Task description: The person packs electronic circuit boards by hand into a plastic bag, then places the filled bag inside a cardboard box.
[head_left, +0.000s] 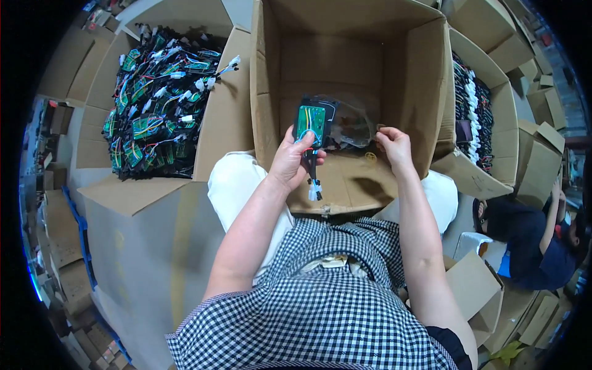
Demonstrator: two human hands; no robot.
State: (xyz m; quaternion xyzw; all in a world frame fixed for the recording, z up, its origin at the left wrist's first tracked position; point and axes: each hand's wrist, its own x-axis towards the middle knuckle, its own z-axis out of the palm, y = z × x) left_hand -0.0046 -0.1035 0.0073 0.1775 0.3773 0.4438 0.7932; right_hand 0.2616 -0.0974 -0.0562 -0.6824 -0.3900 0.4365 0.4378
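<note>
A green circuit board (pixel 312 117) in a black housing is held in my left hand (pixel 287 159), with the thumb across its face. Thin coloured wires run over the board, and a black cable with white connectors (pixel 315 190) hangs below my fingers. To the right, my right hand (pixel 396 147) is closed in a pinch at the edge of a clear plastic bag (pixel 353 121). That bag reaches across toward the board; where its far edge ends behind the housing is hidden. Both hands are over a large open cardboard box (pixel 336 55) between my knees.
On the left, an open carton (pixel 216 111) is heaped with wired circuit boards (pixel 160 105). Another carton (pixel 502 117) on the right holds dark cables with white connectors (pixel 472 108). A person in dark clothes (pixel 524 237) sits at the far right among more boxes.
</note>
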